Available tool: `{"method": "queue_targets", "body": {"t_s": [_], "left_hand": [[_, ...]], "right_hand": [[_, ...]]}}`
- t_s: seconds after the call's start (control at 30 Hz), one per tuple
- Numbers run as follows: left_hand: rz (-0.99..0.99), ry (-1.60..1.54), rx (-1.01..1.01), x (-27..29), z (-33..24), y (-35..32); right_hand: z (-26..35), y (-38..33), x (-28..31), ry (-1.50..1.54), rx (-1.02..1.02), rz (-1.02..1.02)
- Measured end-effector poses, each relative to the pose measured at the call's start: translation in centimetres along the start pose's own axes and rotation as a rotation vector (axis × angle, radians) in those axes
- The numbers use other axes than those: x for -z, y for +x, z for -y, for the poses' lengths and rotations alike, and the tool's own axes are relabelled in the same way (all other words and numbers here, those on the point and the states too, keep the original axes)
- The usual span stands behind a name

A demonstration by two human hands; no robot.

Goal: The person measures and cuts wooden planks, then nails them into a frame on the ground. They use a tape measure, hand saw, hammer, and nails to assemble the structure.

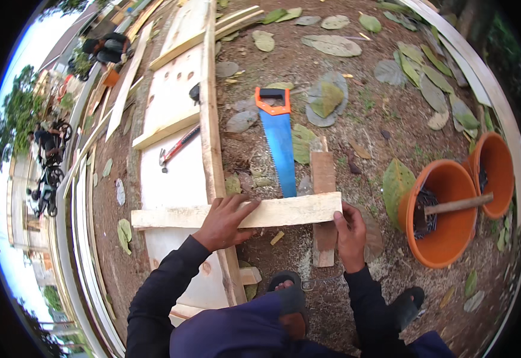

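Observation:
A short pale wooden plank (290, 210) lies crosswise in front of me, its left part over a long timber frame (213, 131). My left hand (224, 222) grips it near the middle, fingers over the top and thumb along the near edge. At its right end my right hand (351, 235) pinches the corner between thumb and fingers. Beneath that end runs a brown wood offcut (324, 173) on the ground. Just beyond the plank lies a handsaw (278, 143) with a blue blade and an orange and black handle. A claw hammer (180, 148) rests on the frame's white panel.
Two orange buckets (439, 244) stand at the right; the nearer holds what look like nails, with a stick (458, 204) across. Large leaves (326, 98) litter the soil. A tape measure-like black object (195, 93) sits by the frame. Another person (108, 49) crouches at the far left.

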State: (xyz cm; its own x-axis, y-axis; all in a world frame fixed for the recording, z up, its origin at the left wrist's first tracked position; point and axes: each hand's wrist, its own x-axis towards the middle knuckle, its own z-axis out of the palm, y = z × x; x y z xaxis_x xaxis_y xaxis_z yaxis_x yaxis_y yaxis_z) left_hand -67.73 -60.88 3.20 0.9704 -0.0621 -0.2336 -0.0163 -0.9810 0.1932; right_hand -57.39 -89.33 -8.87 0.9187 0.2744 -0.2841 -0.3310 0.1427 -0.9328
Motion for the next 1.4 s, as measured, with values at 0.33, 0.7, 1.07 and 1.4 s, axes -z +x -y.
{"method": "queue_targets", "body": {"t_s": [0.33,0.7,1.07,1.4], "left_hand": [[-0.19,0.07,-0.053,-3.8,-1.1,1.1],[-0.93,-0.359,-0.078,-4.1,-3.7,0.3],[-1.024,-1.982,0.97,-8.1,-9.9,-1.5],[-1.302,-2.223,0.808,-7.2,-6.7,1.4]], "right_hand": [[2.1,-0.2,3.0,-0.103,-0.134,-0.058],[3.6,0.8,3.4,-0.162,-0.108,-0.075],[3.2,0.7,4.4,-0.122,-0.147,-0.049],[3.0,0.8,3.7,-0.098,-0.136,-0.071]]}}
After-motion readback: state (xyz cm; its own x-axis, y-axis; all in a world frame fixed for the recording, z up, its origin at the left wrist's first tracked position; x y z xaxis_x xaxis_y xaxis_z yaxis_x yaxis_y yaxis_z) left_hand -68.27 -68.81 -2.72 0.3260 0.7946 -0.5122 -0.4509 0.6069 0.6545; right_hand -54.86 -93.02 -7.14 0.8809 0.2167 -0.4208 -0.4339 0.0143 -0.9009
